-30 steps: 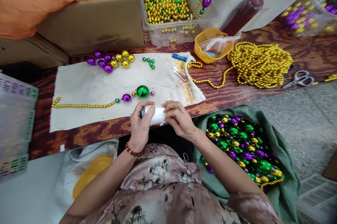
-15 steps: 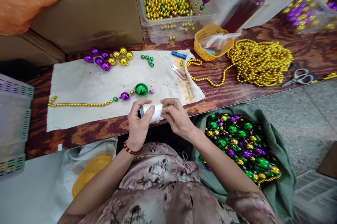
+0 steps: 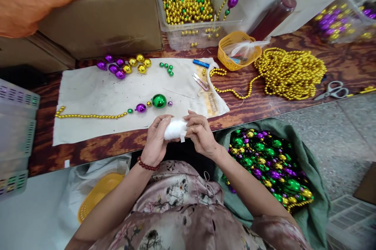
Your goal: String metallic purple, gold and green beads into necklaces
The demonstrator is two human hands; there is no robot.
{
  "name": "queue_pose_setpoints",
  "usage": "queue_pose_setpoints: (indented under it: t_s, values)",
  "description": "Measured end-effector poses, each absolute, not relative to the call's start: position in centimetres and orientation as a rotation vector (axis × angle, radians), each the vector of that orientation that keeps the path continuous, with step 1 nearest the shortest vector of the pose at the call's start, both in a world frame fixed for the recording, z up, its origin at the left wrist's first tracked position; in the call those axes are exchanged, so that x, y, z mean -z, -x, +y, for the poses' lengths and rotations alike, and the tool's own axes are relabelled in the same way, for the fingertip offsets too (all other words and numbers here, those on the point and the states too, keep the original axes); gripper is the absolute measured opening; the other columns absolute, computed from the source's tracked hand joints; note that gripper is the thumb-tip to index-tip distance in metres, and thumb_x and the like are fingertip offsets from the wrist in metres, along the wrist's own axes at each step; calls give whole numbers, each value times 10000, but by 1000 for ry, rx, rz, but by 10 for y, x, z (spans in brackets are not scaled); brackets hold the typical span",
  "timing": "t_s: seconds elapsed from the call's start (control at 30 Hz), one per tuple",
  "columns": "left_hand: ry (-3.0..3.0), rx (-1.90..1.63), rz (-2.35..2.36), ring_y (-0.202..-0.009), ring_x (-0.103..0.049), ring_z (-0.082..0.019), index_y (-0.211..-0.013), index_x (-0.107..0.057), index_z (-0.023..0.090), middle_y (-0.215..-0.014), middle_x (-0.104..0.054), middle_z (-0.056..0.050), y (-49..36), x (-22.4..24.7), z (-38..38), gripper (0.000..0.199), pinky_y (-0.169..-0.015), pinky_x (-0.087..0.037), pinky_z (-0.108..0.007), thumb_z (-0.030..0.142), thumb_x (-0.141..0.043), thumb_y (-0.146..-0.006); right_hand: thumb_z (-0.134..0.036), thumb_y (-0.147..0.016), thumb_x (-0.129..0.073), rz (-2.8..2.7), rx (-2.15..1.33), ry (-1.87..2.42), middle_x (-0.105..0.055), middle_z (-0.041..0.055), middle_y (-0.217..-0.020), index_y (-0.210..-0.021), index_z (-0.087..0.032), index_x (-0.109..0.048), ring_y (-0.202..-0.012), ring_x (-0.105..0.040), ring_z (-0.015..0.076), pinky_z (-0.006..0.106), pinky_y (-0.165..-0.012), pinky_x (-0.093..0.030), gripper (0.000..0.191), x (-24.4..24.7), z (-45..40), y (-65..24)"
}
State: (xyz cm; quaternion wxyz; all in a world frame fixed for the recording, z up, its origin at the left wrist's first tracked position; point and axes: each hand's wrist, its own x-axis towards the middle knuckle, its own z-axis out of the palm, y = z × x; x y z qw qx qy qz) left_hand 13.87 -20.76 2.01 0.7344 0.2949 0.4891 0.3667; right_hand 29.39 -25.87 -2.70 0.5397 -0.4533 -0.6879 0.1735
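Streaked dark wood makes up my table (image 3: 340,58), with a pale cloth (image 3: 85,89) spread across it. At the near edge, between my two hands, is a spool of white thread (image 3: 175,129), lying sideways. My left hand (image 3: 155,140) is closed round its left end, thumb along the top. My right hand (image 3: 202,136) has its fingers bent in at the other end, beside a small white tab (image 3: 182,137); whether they pinch a strand, I can't tell.

Just beyond, a row lies on the cloth: a little purple bead (image 3: 170,103), a big green bead (image 3: 159,101), a small gold one, a purple oval, a small green one, then a gold bead string (image 3: 91,116). Behind it are clusters of purple beads (image 3: 113,68), gold beads (image 3: 140,62) and green beads (image 3: 168,67). To the right I have snips (image 3: 200,82), a heap of gold strands (image 3: 290,71) and scissors (image 3: 333,90). Below, by my right arm, a green sack (image 3: 308,163) holds mixed shiny beads.
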Motion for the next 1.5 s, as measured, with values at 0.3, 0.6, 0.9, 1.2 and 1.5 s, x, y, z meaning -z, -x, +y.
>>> queue_pose_setpoints:
  t_s: [0.3,0.6,0.9,1.2,1.5]
  values:
    - [-603,-827,1096,-734,-644,-146,-959,-604,188,-935,-648,-15,-138,-15,-208,459,-530,-550,-224,447,-846,-668,-251,-991,-597,-1473,-479,1126,-633,119,-1247,-1330,-255,-522,-1245,-597,255,489,-1046,-528,347,9,-262,-298]
    - [-707,-821,1119,-713,-654,-156,-996,-578,214,-909,-644,-6,-140,-22,-213,466,-526,-550,-241,461,-823,-686,-162,-986,-573,-1658,-359,1124,-614,70,-1075,-990,-233,-597,-1160,-615,232,470,-1005,-534,75,8,-259,-296]
    - [-717,-845,1134,-640,-616,-125,-965,-590,192,-835,-618,10,-140,-23,-212,481,-487,-515,-203,447,-849,-650,-96,-966,-510,-1752,-457,1149,-500,85,-1111,-991,-219,-488,-1178,-536,227,437,-976,-527,128,12,-258,-293]
    - [-611,-791,1053,-719,-632,-146,-946,-632,163,-906,-633,-20,-141,-20,-211,422,-487,-543,-215,438,-827,-691,-170,-967,-524,-1666,-264,1034,-531,40,-1065,-987,-268,-528,-1187,-561,238,570,-1120,-440,100,26,-263,-293]
    - [-517,-624,1001,-770,-633,-155,-947,-619,163,-910,-626,-18,-138,-23,-209,432,-534,-604,-255,378,-866,-666,-200,-1011,-481,-1659,-259,993,-595,30,-993,-998,-250,-542,-1141,-603,225,602,-1111,-430,80,20,-263,-295]
